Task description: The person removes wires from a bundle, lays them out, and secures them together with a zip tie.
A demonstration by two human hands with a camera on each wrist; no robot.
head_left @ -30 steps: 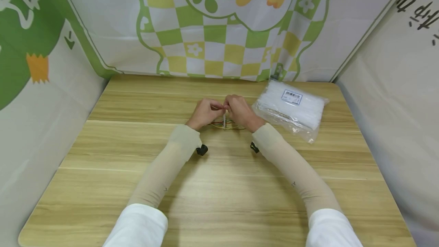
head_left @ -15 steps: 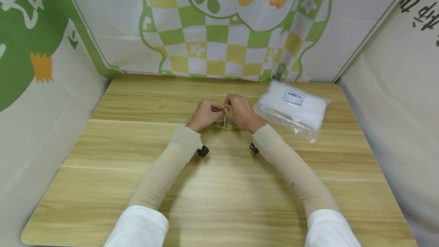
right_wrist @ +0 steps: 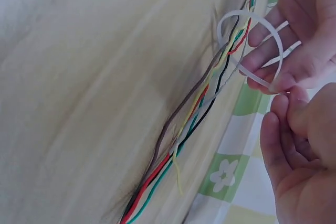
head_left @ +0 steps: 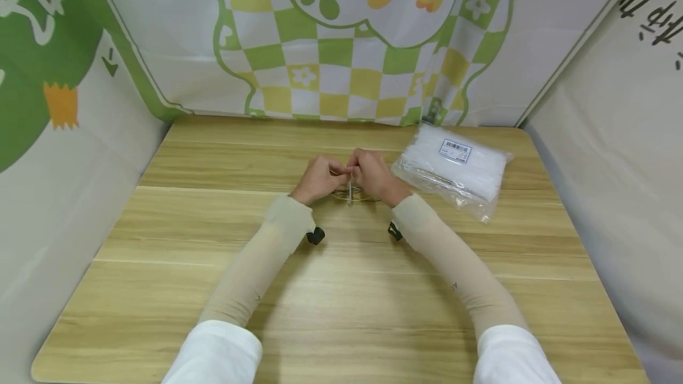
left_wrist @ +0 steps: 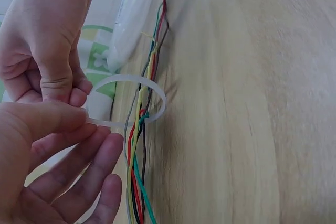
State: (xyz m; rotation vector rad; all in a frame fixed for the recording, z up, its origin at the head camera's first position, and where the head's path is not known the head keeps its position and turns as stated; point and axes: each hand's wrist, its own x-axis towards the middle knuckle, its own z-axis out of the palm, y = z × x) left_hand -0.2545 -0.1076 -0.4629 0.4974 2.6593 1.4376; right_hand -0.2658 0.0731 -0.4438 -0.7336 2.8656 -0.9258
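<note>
A translucent white cable tie (left_wrist: 161,97) forms a wide loop around a bundle of thin coloured wires (left_wrist: 137,156), with slack between loop and wires. The wires, in red, yellow, green, black and grey, lie along the table. My left hand (head_left: 317,179) pinches the tie where its ends meet, thumb against forefinger, its other fingers loosely bent beneath. Close against it, my right hand (head_left: 376,175) pinches the tie's end with curled fingers. In the right wrist view the loop stands up from the wires, beside the left fingers (right_wrist: 262,56). The fingertips hide the tie's head.
To the right of my hands lies a clear plastic bag (head_left: 453,165) packed with white cable ties and bearing a barcode label. The wooden table (head_left: 352,313) extends around my arms. A patterned curtain (head_left: 341,64) hangs behind its far edge.
The right fingertips, slightly apart from the left ones half a second ago, now meet them again. The tie's loop sits slightly lower in the head view.
</note>
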